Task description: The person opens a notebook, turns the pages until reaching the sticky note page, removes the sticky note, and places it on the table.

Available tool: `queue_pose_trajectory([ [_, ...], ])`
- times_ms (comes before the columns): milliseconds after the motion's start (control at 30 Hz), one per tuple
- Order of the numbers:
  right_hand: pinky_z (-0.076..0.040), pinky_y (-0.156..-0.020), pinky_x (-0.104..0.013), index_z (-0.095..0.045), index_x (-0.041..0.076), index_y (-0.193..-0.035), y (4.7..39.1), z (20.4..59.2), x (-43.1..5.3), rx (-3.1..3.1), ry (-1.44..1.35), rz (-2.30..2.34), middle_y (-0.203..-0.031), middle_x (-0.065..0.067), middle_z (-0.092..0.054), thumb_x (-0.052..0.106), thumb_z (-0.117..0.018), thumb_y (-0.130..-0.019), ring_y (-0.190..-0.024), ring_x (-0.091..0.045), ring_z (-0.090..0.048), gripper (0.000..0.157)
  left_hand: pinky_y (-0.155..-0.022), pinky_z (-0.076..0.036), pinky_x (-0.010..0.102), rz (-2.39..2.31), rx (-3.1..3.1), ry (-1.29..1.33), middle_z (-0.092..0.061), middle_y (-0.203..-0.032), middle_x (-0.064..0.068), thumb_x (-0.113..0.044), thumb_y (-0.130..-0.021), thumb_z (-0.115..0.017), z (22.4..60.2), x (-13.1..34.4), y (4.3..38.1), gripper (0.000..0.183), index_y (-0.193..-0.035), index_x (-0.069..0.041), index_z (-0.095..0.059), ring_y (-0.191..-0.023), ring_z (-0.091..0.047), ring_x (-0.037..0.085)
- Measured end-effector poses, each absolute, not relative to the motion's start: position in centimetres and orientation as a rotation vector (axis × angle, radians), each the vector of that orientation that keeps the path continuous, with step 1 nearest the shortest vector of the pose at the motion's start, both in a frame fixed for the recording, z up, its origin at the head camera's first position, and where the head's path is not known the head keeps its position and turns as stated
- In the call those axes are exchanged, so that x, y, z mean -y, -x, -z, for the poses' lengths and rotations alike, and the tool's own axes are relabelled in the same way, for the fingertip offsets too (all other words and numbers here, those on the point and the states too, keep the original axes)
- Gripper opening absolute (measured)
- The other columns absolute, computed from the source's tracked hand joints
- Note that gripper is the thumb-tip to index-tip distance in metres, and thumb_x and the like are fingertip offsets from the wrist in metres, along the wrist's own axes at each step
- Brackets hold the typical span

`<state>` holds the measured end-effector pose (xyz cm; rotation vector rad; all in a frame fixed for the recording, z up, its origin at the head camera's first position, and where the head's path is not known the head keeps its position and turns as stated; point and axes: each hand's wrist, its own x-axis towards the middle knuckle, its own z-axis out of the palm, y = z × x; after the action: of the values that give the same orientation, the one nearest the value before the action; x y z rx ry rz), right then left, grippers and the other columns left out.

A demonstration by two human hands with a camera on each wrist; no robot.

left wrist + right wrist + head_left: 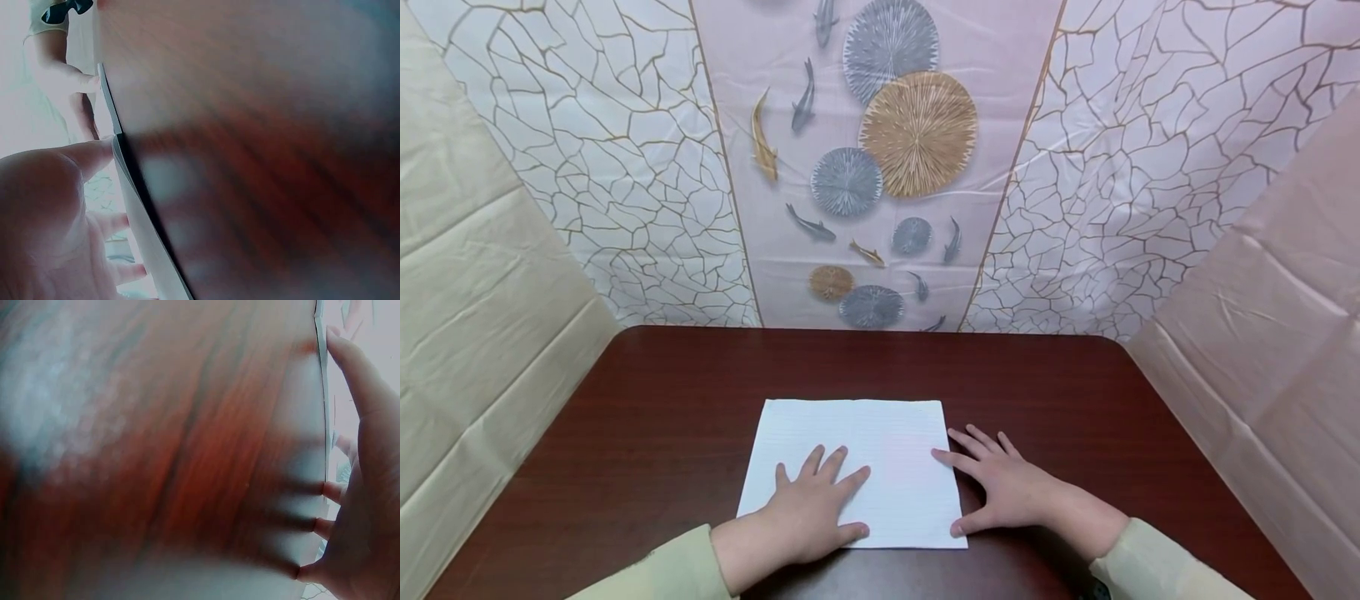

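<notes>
The worktop (pixel 880 367) carries the paper (pixel 898 492), a white, faintly lined sheet lying midway between the worktop's left and right edges and well apart from its far edge. My left hand (pixel 811 512) rests on the sheet toward its left side, fingers (pixel 834 463) spread and released, grasping nothing; the heel overhangs the sheet's near edge. My right hand (pixel 1015 493) arches at the sheet's right edge, likewise released. Its right thumb (pixel 972 522) and right index finger (pixel 957 460) touch the sheet near that edge; the other fingers meet the worktop just beside it.

I judge the step to be flattening or squaring the sheet. I should press lightly and evenly with the left palm, guide the right edge without pinching, and avoid pushing both hands inward, which could buckle the paper.
</notes>
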<state>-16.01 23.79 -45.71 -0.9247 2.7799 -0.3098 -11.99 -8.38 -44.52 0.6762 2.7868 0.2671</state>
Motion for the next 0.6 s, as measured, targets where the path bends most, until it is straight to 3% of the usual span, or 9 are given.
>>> queue_pose_trajectory([
  [333, -0.016, -0.107, -0.075, -0.038, 0.034, -0.153, 16.0, 45.7, -23.6, -2.797, 0.909, 0.291, -0.161, -0.004, -0.027, 0.084, -0.059, -0.071, -0.148, -0.04, -0.018, 0.098, -0.097, -0.026, 0.08, -0.29, -2.819, -0.692, -0.034, -0.156, 0.013, -0.065, -0.087, -0.06, 44.4, 8.2, 11.8, 0.073, -0.147, -0.025, -0.048, -0.143, -0.027, 0.045],
  [500, -0.016, -0.106, -0.076, -0.039, 0.034, -0.152, 16.1, 45.7, -23.5, -2.799, 0.895, 0.29, -0.16, -0.005, -0.028, 0.085, -0.058, -0.072, -0.148, -0.041, -0.019, 0.097, -0.102, -0.033, 0.071, -0.278, -2.898, -0.786, -0.045, -0.149, 0.013, -0.062, -0.088, -0.061, 44.3, 7.7, 11.3, 0.064, -0.133, -0.016, -0.059, -0.139, -0.037, 0.041],
  [600, -0.017, -0.106, -0.076, -0.041, 0.034, -0.151, 16.2, 45.8, -23.4, -2.805, 0.885, 0.286, -0.16, -0.005, -0.029, 0.085, -0.058, -0.072, -0.147, -0.04, -0.019, 0.096, -0.101, -0.037, 0.068, -0.273, -2.939, -0.868, -0.051, -0.142, 0.011, -0.06, -0.088, -0.063, 44.1, 7.3, 11.1, 0.056, -0.122, -0.016, -0.063, -0.136, -0.042, 0.038],
])
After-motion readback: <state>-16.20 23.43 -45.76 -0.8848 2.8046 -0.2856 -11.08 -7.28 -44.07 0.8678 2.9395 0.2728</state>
